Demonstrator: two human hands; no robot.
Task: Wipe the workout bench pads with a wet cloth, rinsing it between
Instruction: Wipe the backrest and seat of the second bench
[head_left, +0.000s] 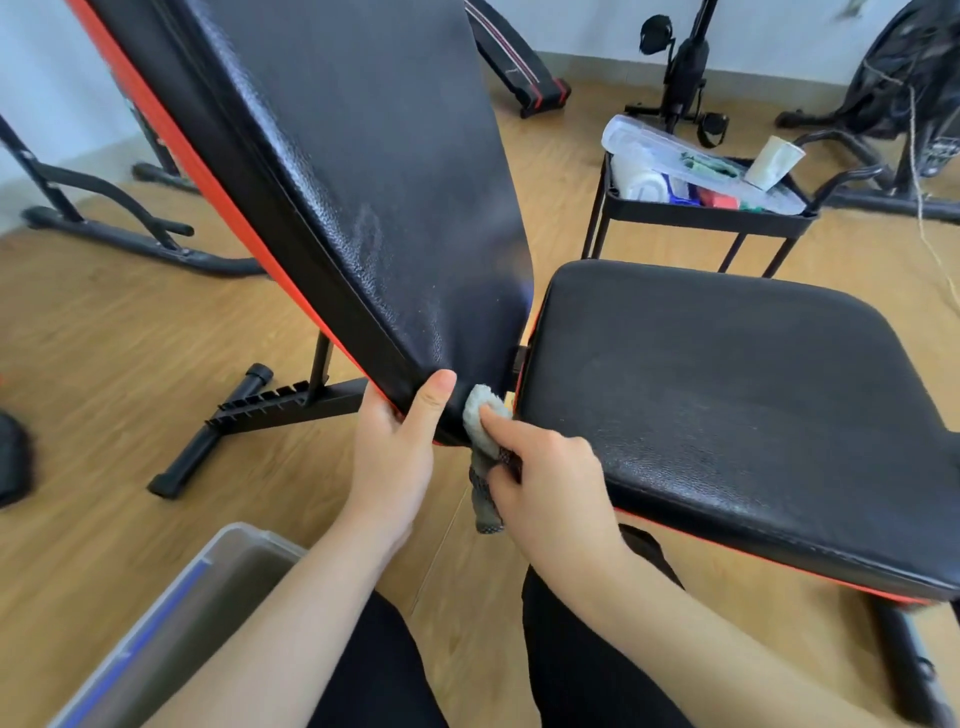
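No readable text or labels.

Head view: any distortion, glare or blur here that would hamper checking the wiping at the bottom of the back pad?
Head view: wide-angle bending curves the floorboards and frame edges; soft daylight sheen on the back pad and seat pad, no harsh glare; slight softness at the edges; the cloth, left hand and right hand are sharp enough to judge contact.
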